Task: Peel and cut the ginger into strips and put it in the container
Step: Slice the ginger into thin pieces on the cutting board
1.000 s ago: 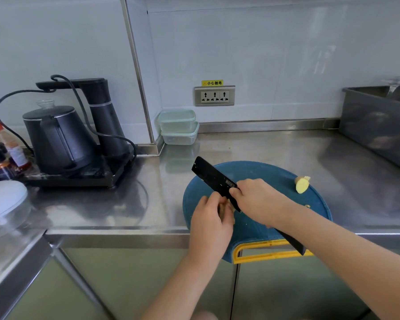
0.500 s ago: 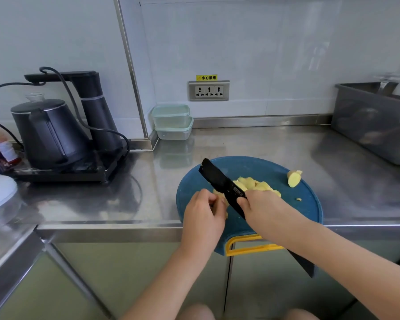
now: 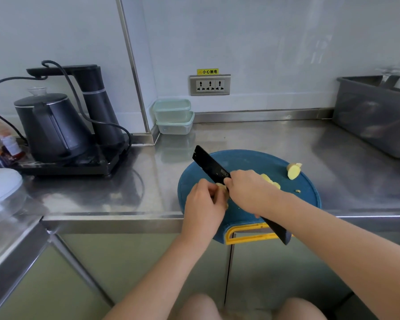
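Gripping black knife [image 3: 209, 163], your right hand [image 3: 249, 192] grip wraps round it over blue cutting board [image 3: 245, 161] at tabletop [image 3: 263, 139] front edge; your left hand [image 3: 203, 202] grip pinches ginger piece [image 3: 221, 187] beside blade.

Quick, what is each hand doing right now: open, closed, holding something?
Left hand: closed, holding a ginger piece on the board.
Right hand: closed, gripping the knife.

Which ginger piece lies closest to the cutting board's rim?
The thick pale yellow ginger chunk at the round blue cutting board's far right rim; the thin slices lie further in by the right hand.
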